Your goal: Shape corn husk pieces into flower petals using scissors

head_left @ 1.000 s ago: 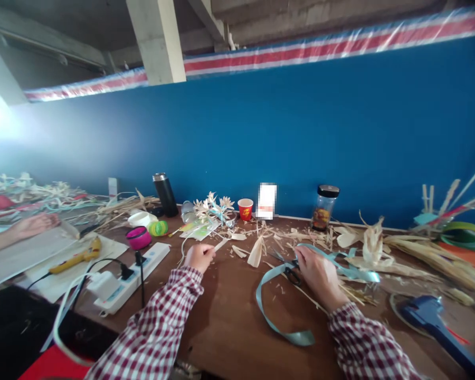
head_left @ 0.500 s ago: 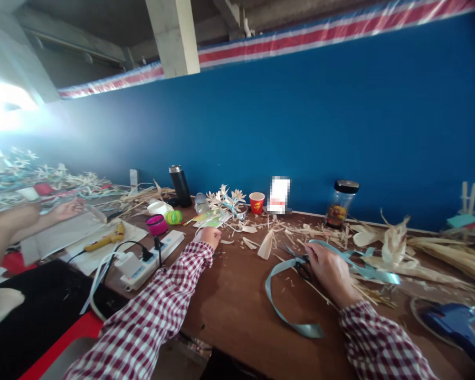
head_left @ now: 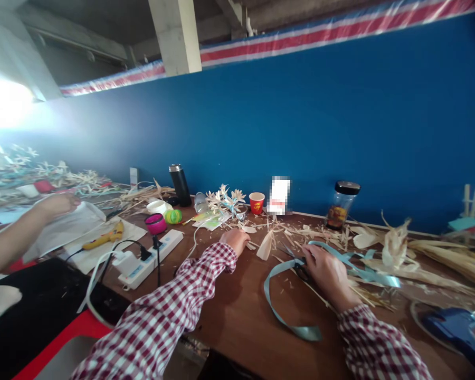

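Note:
My left hand (head_left: 236, 241) is low over the table among pale husk scraps, its fingers curled together. A short pale strip shows by its fingertips; whether the hand grips it is unclear. My right hand (head_left: 328, 270) rests on the table with its fingers closed at the black handles of a pair of scissors (head_left: 301, 268), whose blades point away to the left. A light-blue ribbon (head_left: 271, 295) curls around in front of the scissors and passes behind the right hand. Between the hands lies a fan-shaped piece of dried husk (head_left: 264, 247).
Along the back stand a husk-flower bunch (head_left: 226, 199), a red paper cup (head_left: 257, 203), a glass jar (head_left: 342, 206) and a black flask (head_left: 179, 184). A power strip (head_left: 152, 258) and yellow glue gun (head_left: 103, 236) lie left, a blue glue gun (head_left: 455, 327) right. Another person's arm (head_left: 27, 227) reaches in.
My left hand has moved right, toward the husk scraps. My right hand and the scissors stay nearly still. The other person's arm on the left has shifted.

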A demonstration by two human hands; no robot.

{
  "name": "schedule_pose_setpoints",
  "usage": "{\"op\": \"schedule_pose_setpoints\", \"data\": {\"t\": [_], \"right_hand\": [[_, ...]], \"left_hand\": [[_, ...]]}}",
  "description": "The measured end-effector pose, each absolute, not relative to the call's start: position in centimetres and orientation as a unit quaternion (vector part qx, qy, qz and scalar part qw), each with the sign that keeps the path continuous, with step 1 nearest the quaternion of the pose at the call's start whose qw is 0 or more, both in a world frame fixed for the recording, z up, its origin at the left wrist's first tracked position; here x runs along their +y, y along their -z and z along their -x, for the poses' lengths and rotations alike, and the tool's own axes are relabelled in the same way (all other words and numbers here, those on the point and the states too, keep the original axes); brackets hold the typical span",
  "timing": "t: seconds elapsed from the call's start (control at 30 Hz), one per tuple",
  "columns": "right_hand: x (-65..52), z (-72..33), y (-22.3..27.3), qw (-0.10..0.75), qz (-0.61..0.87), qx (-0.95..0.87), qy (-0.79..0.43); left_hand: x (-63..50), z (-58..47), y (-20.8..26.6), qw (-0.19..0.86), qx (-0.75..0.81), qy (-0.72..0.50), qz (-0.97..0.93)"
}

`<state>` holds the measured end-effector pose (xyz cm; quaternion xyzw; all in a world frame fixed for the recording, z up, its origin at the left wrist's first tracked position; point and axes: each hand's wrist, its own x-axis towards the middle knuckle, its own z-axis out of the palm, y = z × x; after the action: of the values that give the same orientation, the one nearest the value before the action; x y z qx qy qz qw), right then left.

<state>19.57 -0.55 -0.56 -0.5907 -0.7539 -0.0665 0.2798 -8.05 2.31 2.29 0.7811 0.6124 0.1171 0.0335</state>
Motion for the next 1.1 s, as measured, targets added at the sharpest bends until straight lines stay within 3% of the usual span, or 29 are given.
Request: {"op": "schedule_pose_setpoints", "data": {"t": [0.2,0.37,0.6,0.83,1.1], "right_hand": [[-0.5,-19.4,0.4,0.273,0.607,-0.743,0.065],[-0.6,-19.4,0.4,0.28,0.599,-0.747,0.071],[-0.3,-19.5,0.6,0.297,0.587,-0.749,0.072],[-1.6,-18.7,-1.3,0.313,0.555,-0.766,0.091],[-1.7,-17.4,-1.1,0.388,0.513,-0.763,-0.059]], "left_hand": [[4.5,6.8,-2.0,0.049,0.603,-0.05,-0.794],[4.8,6.6,-1.9,0.066,0.615,-0.064,-0.783],[3.8,6.7,-2.1,0.1,0.659,-0.23,-0.71],[2.6,3.8,-1.8,0.234,0.636,-0.375,-0.632],[0.2,-1.3,-0.7,0.418,0.52,-0.474,-0.575]]}}
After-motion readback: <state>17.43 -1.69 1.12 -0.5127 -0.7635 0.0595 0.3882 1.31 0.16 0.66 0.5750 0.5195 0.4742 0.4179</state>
